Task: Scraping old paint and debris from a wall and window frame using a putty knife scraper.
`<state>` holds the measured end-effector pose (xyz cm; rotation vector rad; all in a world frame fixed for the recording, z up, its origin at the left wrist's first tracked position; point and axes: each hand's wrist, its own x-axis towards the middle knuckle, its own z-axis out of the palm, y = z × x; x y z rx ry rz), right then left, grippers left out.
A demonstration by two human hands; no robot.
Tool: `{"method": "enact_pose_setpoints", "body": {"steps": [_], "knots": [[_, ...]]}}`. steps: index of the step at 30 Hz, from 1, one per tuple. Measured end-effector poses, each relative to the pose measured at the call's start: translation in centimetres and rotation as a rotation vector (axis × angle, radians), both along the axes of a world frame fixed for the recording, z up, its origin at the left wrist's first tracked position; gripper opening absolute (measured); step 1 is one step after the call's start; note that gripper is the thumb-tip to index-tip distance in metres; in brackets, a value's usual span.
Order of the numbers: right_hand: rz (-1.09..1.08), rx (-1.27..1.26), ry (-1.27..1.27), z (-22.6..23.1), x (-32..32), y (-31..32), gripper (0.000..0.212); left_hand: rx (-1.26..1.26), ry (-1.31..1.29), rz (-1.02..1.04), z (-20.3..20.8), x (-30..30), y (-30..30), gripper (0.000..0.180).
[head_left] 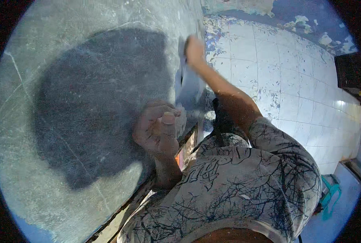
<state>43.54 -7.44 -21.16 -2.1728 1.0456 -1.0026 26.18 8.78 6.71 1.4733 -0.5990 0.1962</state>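
A grey wall (18, 117) with scratches and pale patches rises close on my left, my head's shadow (107, 89) falling on it. Beside it, in the middle of the view, my left hand (158, 127) is curled into a loose fist with the thumb over the fingers. No object shows in it. My right hand (195, 50) reaches far forward along the wall's edge, its fingers closed and smeared by motion. Something dark lies at its left side, against the wall; whether this is a held tool or shadow, I cannot make out.
Paint flakes (269, 99) litter the white tiled floor (310, 121). Ahead, a blue wall (306, 20) has peeling paint. A dark box-like object (348, 72) stands at the far right. Nearer right, a teal strap (330, 194) hangs by a blue surface (346, 218).
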Motion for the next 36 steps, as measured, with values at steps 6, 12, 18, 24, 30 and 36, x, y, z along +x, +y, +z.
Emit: {"method": "enact_pose_setpoints", "body": {"steps": [6,12,18,24,30,36], "knots": [[0.023,1.355,-0.694,5.2,-4.3,-1.3,0.025,0.109,-0.055,0.000,0.1,-0.3,1.3,0.024],[-0.146,1.487,-1.335,11.7,-5.8,-4.8,0.026,0.100,-0.028,-0.022,0.3,-0.3,0.8,0.018],[0.227,1.527,-1.140,14.6,-6.1,-3.8,0.027,0.156,-0.043,-0.077,0.1,-0.6,0.9,0.021],[0.210,1.386,-1.197,15.8,-7.5,0.1,0.029,0.115,-0.048,-0.052,-0.1,0.0,1.2,0.022],[0.385,1.470,-1.158,17.1,-7.5,-4.1,0.028,0.177,-0.032,-0.097,0.2,-0.1,0.6,0.020],[0.299,1.483,-1.280,14.8,-9.7,-0.6,0.029,0.208,-0.098,-0.134,0.4,0.0,1.0,0.020]]}}
